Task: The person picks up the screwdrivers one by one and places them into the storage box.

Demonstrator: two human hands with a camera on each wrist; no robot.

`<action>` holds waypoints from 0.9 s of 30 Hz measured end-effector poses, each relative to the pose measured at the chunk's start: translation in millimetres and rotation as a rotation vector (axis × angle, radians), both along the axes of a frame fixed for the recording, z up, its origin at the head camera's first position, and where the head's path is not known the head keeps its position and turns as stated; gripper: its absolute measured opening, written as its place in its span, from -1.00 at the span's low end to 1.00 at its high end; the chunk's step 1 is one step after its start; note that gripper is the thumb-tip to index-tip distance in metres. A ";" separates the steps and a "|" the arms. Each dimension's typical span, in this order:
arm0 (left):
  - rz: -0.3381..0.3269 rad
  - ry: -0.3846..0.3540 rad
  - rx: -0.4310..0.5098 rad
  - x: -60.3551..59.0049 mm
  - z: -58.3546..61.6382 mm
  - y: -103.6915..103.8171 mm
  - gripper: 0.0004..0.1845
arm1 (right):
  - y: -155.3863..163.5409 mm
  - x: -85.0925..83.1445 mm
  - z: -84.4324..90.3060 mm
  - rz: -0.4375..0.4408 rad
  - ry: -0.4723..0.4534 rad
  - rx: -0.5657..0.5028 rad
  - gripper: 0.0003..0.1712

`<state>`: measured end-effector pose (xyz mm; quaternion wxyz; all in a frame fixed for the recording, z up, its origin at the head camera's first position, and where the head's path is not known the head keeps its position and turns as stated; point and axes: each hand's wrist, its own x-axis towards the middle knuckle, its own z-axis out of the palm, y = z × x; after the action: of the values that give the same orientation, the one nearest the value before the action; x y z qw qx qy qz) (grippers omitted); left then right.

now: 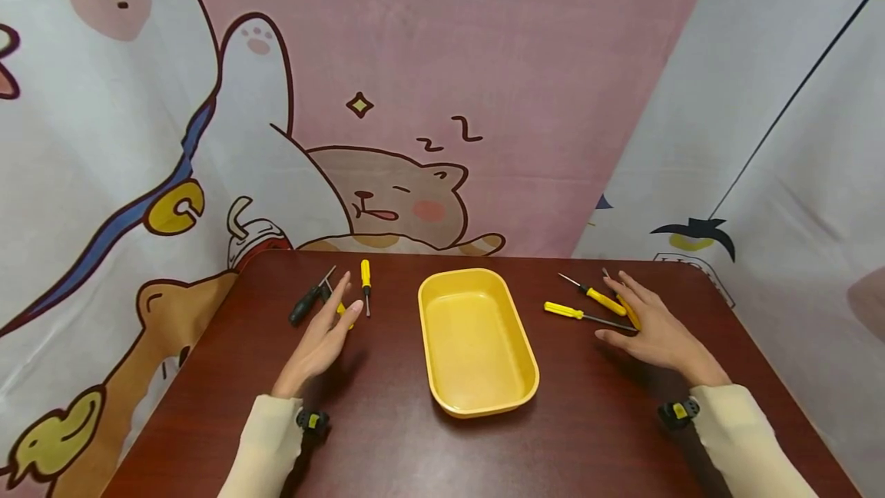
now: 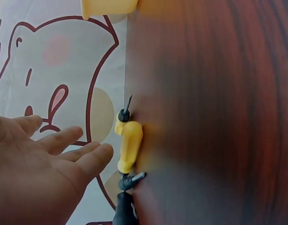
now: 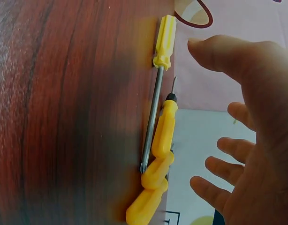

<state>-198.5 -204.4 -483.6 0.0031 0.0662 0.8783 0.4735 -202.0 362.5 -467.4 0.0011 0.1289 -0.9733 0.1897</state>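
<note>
My left hand [image 1: 321, 344], fingers extended, is held above the left side of the table, apart from the screwdrivers beyond it. Among these are one with a black handle [image 1: 303, 309], a yellow-handled one [image 1: 366, 275] lying alone, and another yellow handle [image 2: 131, 143] that the fingers partly cover in the head view. On the right, my right hand [image 1: 653, 329] hovers with spread fingers and holds nothing. Near it lie a long-shafted yellow screwdriver [image 3: 165, 42], a second with a black collar [image 3: 163, 129], and more yellow handles [image 3: 146, 206], partly hidden by the hand in the head view.
A yellow rectangular tray [image 1: 484, 406] with rounded corners stands mid-table between the hands. The dark red-brown table [image 1: 387, 444] reaches back to a cartoon-printed cloth [image 1: 553, 98]. Each wrist carries a small black camera [image 1: 314, 421].
</note>
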 end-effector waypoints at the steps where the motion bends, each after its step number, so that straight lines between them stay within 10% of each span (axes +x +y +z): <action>1: -0.001 -0.007 0.014 0.0 -0.3 1.4 -0.28 | -0.6 -0.7 -0.7 0.003 0.007 -0.002 0.19; 27: -0.124 -0.239 0.483 -6.7 -6.7 30.4 -0.42 | -28.2 -5.9 -14.2 0.003 0.039 -0.024 -0.05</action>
<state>-205.2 -174.1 -490.3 0.1198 0.0624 0.7275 0.6727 -207.9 334.3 -481.5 0.0213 0.1341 -0.9705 0.1990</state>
